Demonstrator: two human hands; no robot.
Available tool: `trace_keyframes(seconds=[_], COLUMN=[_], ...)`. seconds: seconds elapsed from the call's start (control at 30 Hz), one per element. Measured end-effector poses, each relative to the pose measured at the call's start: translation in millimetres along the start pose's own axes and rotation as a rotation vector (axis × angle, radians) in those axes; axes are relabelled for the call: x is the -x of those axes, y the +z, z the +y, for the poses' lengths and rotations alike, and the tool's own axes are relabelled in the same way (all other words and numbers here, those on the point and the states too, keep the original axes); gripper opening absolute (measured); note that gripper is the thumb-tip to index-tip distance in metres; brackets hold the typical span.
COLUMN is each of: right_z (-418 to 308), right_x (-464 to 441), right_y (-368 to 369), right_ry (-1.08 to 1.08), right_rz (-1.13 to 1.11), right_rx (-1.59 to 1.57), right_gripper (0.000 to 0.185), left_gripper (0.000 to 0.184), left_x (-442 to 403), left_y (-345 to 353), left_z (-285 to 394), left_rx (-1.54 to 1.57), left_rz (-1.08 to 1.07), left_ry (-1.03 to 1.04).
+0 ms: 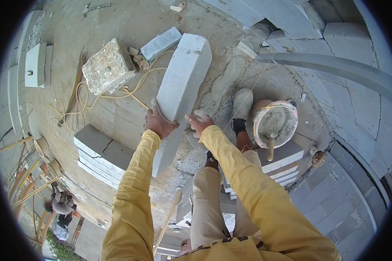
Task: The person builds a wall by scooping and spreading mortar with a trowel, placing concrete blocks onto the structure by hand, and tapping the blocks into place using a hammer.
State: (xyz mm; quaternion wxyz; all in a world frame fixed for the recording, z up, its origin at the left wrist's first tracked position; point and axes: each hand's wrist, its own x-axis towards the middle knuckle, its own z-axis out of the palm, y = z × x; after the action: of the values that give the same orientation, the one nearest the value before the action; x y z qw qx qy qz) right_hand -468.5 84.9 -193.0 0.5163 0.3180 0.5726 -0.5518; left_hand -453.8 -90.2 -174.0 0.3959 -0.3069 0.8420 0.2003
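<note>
A long pale grey concrete block (pixel 184 71) stands tilted between my hands. My left hand (pixel 159 122) grips its left side, thumb and fingers spread over the face. My right hand (pixel 199 122) presses against the right side, fingers bent; their tips are partly hidden. Beside the block, to the right, a strip of wet mortar (pixel 224 82) lies on the floor. A bucket of mortar (pixel 275 124) stands right of my foot, with a wooden-handled trowel (pixel 271 148) resting in it.
Stacked blocks lie left (pixel 101 148) and below the bucket (pixel 283 158). A rough stone block (pixel 108 66), a smaller grey block (pixel 161 43) and a yellow hose (pixel 139 82) are beyond. A hammer (pixel 96 8) lies far off. Another person (pixel 63 203) is at lower left.
</note>
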Motion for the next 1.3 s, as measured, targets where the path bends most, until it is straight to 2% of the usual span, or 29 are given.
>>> trace_keyframes(seconds=[0.07, 0.17, 0.27, 0.3, 0.4, 0.5, 0.6, 0.7, 0.73, 0.8, 0.83, 0.9, 0.93, 0.97, 1.0, 1.03, 1.1, 1.17, 1.23, 1.3], right_z=[-12.2, -26.9, -25.2, -32.6, -31.5, -25.1, -10.2, 6.3, 9.2, 10.0, 17.4, 13.5, 12.6, 16.2, 19.0, 15.1, 41.9, 41.5, 37.2, 36.7], right_x=[-21.1, -44.4, -42.2, -40.2, -53.7, -72.2, -100.4, -114.3, -117.5, -111.6, -111.9, -107.9, -106.5, -105.7, -105.2, -98.8, -118.3, -117.7, -111.5, -107.7], right_y=[19.1, 29.1, 29.0, 35.6, 47.8, 61.3, 70.7, 82.5, 86.5, 79.9, 71.7, 68.7, 67.6, 66.7, 66.3, 72.4, 56.8, 51.4, 47.7, 30.6], right_ry=[0.043, 0.227, -0.022, -0.027, 0.072, 0.112, 0.289, 0.387, 0.402, 0.409, 0.393, 0.399, 0.357, 0.319, 0.28, 0.243, 0.142, 0.098, 0.091, 0.006], right_rz=[0.118, 0.27, 0.404, 0.438, 0.527, 0.47, 0.622, 0.837, 0.915, 0.857, 0.837, 0.82, 0.831, 0.852, 0.871, 0.918, 0.894, 0.88, 0.879, 0.825], right_rx=[-0.037, 0.2, -0.005, -0.086, 0.13, 0.291, 0.537, 0.739, 0.799, 0.749, 0.733, 0.732, 0.745, 0.757, 0.771, 0.749, 0.691, 0.637, 0.631, 0.596], right_gripper=[0.094, 0.111, 0.122, 0.123, 0.117, 0.12, 0.125, 0.13, 0.132, 0.138, 0.14, 0.142, 0.142, 0.141, 0.14, 0.139, 0.14, 0.14, 0.135, 0.123], left_gripper=[0.12, 0.12, 0.117, 0.117, 0.114, 0.108, 0.095, 0.089, 0.089, 0.09, 0.094, 0.092, 0.087, 0.088, 0.094, 0.095, 0.089, 0.077, 0.065, 0.059], left_x=[22.6, 29.7, 23.1, 19.6, 10.9, -2.3, 0.3, -1.2, -0.3, 17.5, 26.5, 28.3, 24.8, 17.8, 6.0, 8.2, 26.4, 41.3, 37.6, 45.5], left_y=[-5.9, 21.1, 46.9, 53.0, 78.9, 107.4, 142.5, 169.7, 177.3, 147.5, 128.6, 123.6, 139.5, 168.3, 214.8, 234.1, 247.5, 235.2, 264.4, 266.1], left_z=[33.6, 47.6, 47.1, 43.3, 19.5, 3.4, -3.2, -1.0, -5.7, -12.3, -23.7, -65.2, -97.0, -135.5, -177.2, -205.3, -221.8, -201.3, -200.1, -196.8], left_rx=[-0.042, -0.073, -0.04, -0.021, 0.02, 0.033, -0.014, -0.067, -0.026, 0.053, 0.295, 0.548, 0.564, 0.733, 1.003, 1.368, 1.665, 2.052, 2.267, 2.259], left_rz=[-0.011, 0.029, 0.076, 0.087, 0.129, 0.148, 0.153, 0.331, 0.282, 0.176, 0.258, 0.181, 0.285, 0.277, 0.246, 0.133, -0.274, -0.488, -0.32, -0.402], left_ry=[-0.083, -0.091, -0.096, -0.108, -0.099, -0.096, -0.09, -0.078, -0.04, 0.04, 0.116, 0.054, -0.004, -0.185, -0.548, -0.743, -1.153, -0.842, -0.659, -0.479])
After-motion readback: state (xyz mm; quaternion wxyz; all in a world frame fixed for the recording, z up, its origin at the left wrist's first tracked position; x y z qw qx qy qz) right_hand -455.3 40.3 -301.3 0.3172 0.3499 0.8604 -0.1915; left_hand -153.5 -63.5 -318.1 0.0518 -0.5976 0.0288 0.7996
